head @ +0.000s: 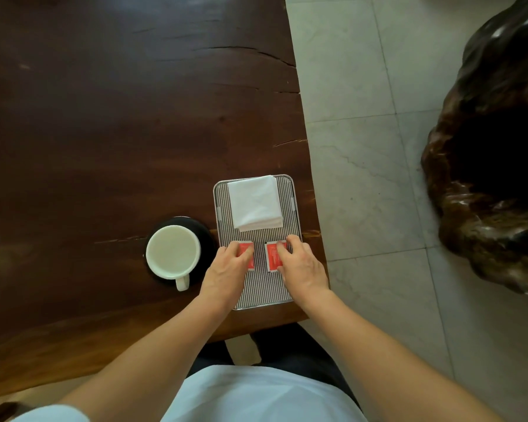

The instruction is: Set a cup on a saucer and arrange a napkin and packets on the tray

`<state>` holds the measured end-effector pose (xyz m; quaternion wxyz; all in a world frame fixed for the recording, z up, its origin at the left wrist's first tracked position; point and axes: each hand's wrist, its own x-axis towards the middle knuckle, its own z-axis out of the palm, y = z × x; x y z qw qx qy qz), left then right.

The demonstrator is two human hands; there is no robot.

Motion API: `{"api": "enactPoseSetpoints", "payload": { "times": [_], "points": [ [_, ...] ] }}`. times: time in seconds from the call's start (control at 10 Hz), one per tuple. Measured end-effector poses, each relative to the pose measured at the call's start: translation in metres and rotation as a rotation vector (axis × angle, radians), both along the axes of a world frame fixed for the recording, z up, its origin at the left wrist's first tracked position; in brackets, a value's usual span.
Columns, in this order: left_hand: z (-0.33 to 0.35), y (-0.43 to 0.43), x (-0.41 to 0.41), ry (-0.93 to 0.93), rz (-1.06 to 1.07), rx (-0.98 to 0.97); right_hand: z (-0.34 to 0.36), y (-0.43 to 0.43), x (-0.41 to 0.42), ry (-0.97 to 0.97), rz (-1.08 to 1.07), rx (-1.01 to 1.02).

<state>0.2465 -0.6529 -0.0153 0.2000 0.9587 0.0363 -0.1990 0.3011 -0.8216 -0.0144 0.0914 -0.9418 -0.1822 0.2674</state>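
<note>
Two red packets (pixel 273 257), print unreadable, lie on the tray (pixel 258 292), each under flat fingers of left hand (pixel 227 268) and right hand (pixel 302 266).

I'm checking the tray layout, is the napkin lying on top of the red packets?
No, the folded white napkin sits at the tray's far end, apart from the two red packets nearer the person.

Dark wooden table (pixel 104 117); pale tiled floor (pixel 363 147); glossy carved stump (pixel 500 147).

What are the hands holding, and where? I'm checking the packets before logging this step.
Neither lifts anything. The left hand presses fingertips on the left packet, the right hand on the right packet, both flat on the tray.
</note>
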Motion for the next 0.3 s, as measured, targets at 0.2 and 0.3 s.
{"api": "enactPoseSetpoints", "payload": {
  "times": [0.2,0.3],
  "points": [
    [0.011,0.006,-0.004,0.049,0.047,-0.052,0.012,-0.009,-0.006,0.012,-0.037,0.033],
    [0.019,0.009,-0.011,0.105,0.109,-0.003,0.016,-0.020,-0.016,0.028,-0.095,0.053]
  ]
}}
